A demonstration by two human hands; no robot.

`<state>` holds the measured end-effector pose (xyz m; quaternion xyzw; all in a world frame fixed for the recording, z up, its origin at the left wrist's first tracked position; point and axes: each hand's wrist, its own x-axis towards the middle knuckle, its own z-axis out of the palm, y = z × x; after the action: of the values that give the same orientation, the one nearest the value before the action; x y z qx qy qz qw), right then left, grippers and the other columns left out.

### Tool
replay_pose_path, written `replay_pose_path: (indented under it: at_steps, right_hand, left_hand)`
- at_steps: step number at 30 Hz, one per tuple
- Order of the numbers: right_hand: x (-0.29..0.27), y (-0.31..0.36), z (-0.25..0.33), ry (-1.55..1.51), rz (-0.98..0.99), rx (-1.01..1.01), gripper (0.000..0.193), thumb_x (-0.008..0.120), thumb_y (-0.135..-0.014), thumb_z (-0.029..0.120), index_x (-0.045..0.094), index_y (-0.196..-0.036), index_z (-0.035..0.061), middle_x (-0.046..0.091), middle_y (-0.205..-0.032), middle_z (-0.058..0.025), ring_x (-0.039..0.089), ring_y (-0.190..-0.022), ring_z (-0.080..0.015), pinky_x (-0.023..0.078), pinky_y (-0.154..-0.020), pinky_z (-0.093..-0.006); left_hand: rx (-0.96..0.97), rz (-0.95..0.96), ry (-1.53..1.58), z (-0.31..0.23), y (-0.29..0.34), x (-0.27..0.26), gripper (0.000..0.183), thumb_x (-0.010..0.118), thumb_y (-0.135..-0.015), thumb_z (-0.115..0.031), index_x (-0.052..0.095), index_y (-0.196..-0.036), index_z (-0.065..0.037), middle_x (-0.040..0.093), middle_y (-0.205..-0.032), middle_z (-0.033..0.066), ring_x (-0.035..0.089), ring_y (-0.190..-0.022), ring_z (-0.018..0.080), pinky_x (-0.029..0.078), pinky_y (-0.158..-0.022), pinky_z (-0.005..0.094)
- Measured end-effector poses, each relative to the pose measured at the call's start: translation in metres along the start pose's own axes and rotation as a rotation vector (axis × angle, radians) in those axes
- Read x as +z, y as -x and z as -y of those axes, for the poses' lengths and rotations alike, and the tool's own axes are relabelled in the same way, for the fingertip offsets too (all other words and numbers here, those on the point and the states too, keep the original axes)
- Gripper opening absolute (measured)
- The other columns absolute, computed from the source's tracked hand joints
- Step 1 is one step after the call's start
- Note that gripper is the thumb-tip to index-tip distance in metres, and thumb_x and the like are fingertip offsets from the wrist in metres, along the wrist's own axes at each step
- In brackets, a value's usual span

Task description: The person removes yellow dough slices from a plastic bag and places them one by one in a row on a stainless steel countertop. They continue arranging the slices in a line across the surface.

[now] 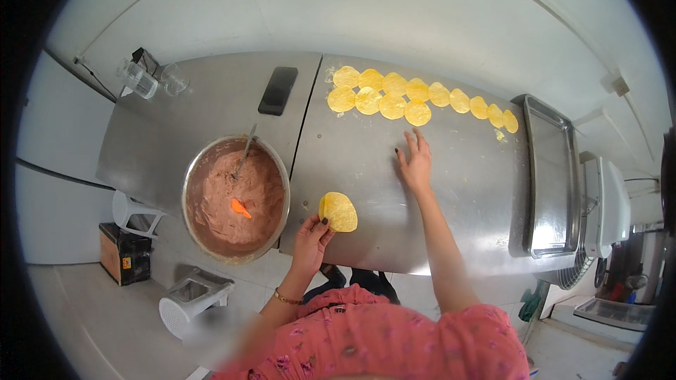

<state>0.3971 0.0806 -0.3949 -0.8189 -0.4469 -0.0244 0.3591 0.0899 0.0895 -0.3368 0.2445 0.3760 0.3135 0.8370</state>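
My left hand pinches a small stack of round yellow tortillas at its lower left edge, over the near side of the steel table. My right hand reaches forward with its fingers apart and nothing in them. Its fingertips are just short of the nearer row of flat yellow tortillas. That row holds several, lying edge to edge; behind it a longer row runs on to the right. Left of my left hand stands a large metal bowl of pinkish-brown paste.
An orange tool and a metal utensil stick in the paste. A black phone lies behind the bowl. Glass vessels stand at the far left. Metal trays lie at the right end, beside a white appliance.
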Motion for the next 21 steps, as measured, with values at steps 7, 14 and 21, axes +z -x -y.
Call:
replay_pose_path:
  at_steps: [7, 14, 21]
  right_hand:
    - [0.026, -0.030, -0.047, 0.316, 0.203, 0.224, 0.063, 0.054, -0.083, 0.035, 0.031, -0.139, 0.0134, 0.023, -0.147, -0.0057, 0.019, -0.135, -0.0321, 0.014, -0.105, -0.0580]
    - [0.020, -0.029, -0.044, 0.295, 0.201, 0.234, 0.061, 0.056, -0.082, 0.033, 0.035, -0.136, 0.0132, 0.027, -0.145, -0.0063, 0.024, -0.132, -0.0330, 0.018, -0.106, -0.0523]
    - [-0.025, 0.044, 0.094, -0.711, 0.303, -0.042, 0.030, 0.072, -0.070, 0.011, 0.062, -0.098, 0.0040, 0.063, -0.098, -0.0098, 0.060, -0.089, -0.0210, 0.048, -0.075, -0.0296]
  left_hand:
    - [0.013, -0.035, 0.031, 0.001, 0.009, -0.006, 0.019, 0.058, -0.087, -0.007, 0.055, -0.105, -0.002, 0.060, -0.099, 0.0039, 0.060, -0.089, 0.0127, 0.051, -0.081, 0.0252]
    - [0.023, -0.032, 0.086, 0.001, 0.018, -0.019, 0.020, 0.057, -0.087, -0.007, 0.056, -0.107, -0.002, 0.061, -0.098, 0.0050, 0.060, -0.087, 0.0133, 0.051, -0.081, 0.0272]
    - [0.056, -0.019, 0.100, -0.003, 0.014, -0.011, 0.021, 0.056, -0.088, -0.008, 0.057, -0.108, 0.000, 0.062, -0.098, 0.0054, 0.060, -0.087, 0.0128, 0.051, -0.082, 0.0269]
